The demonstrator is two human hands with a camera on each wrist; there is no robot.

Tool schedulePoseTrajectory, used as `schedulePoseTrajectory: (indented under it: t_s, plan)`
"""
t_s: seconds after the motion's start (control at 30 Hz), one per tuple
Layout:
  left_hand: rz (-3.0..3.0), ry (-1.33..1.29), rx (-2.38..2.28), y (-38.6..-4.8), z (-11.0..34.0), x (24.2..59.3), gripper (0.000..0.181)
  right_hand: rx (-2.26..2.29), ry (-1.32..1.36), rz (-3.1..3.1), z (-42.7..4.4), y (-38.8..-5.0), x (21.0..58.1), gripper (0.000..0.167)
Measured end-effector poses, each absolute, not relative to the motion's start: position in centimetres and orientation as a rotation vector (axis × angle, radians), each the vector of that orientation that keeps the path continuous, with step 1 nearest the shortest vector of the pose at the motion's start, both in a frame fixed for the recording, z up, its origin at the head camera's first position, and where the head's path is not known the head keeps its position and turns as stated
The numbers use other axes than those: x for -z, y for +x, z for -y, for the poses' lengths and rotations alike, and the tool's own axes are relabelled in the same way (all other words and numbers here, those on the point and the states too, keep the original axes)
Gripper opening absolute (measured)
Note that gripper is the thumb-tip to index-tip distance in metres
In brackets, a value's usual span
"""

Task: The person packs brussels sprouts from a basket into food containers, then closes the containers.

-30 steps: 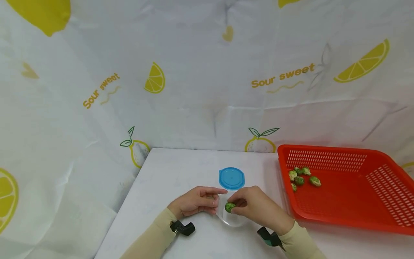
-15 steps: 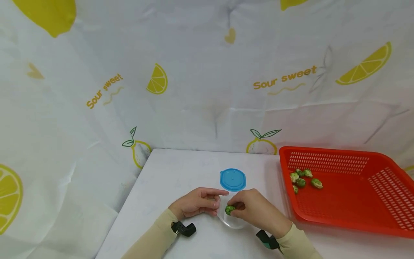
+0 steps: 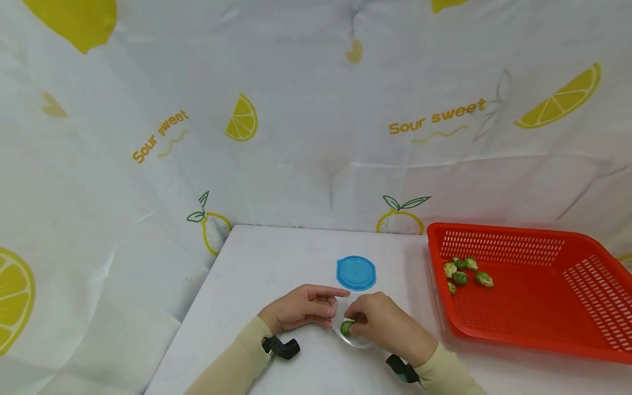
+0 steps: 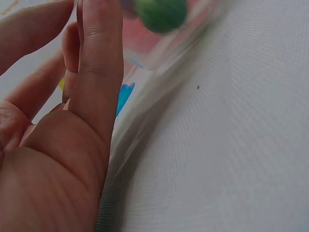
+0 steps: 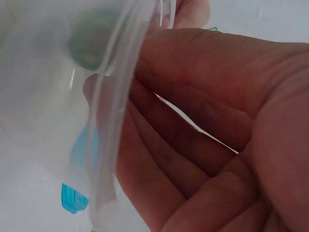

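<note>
At the near middle of the scene, my right hand [image 3: 382, 323] reaches over the rim of a clear bowl [image 3: 359, 344], its thumb and forefinger drawn together and apparently pinching a single Brussels sprout [image 3: 346, 328]; whether the grip is firm or just loosening I cannot tell. The sprout lies inside the bowl, near its left wall; contact with the floor is not discernible. Its pale end faces the far side and the rounded green end the near side, so that the long axis runs roughly from far to near; any tilt is unclear. My left hand [image 3: 302, 308] flanks the bowl on the left, forefinger extended to the far rim and thumb against the side, steadying it without wrapping round it. I take the step in hand to be setting the sprout down; the next move would call for parting the right fingertips and lifting clear of the rim, the left hand bracing the light wall. Just beyond the bowl lies a blue lid [image 3: 356, 273], flat on the white table [image 3: 276, 258]. To the right stands a red basket [image 3: 528, 299], at least six other sprouts [image 3: 460, 278] gathered toward its left end. A lemon-printed backdrop [image 3: 306, 181] rises at the far side.
</note>
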State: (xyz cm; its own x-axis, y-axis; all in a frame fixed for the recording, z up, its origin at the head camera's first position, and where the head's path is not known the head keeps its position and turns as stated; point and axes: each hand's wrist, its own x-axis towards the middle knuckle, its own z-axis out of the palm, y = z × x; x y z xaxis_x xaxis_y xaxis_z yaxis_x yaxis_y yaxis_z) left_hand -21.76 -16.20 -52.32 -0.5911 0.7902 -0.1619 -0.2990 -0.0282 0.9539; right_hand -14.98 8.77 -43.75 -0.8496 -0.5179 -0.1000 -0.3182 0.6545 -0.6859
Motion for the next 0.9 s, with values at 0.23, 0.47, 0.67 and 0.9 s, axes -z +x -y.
schedulePoseTrajectory:
  t_s: [0.23, 0.47, 0.67, 0.9]
  plan:
    - [-1.452, 0.566, -1.706, -22.0, 15.5, 51.9, 0.053, 0.979, -0.645, -2.599, -9.4, -14.6, 43.6, 0.017]
    - [-1.476, 0.571, -1.699, -22.0, 15.7, 51.5, 0.054, 0.956, -0.636, -2.658, -10.3, -14.4, 41.7, 0.020]
    - [-1.487, 0.515, -1.715, -21.7, 16.2, 51.7, 0.055, 0.895, -0.614, -2.728, -12.4, -14.0, 39.0, 0.023]
    - [-1.469, 0.500, -1.710, -21.7, 16.2, 52.2, 0.055, 0.811, -0.563, -2.830, -18.6, -14.5, 35.8, 0.021]
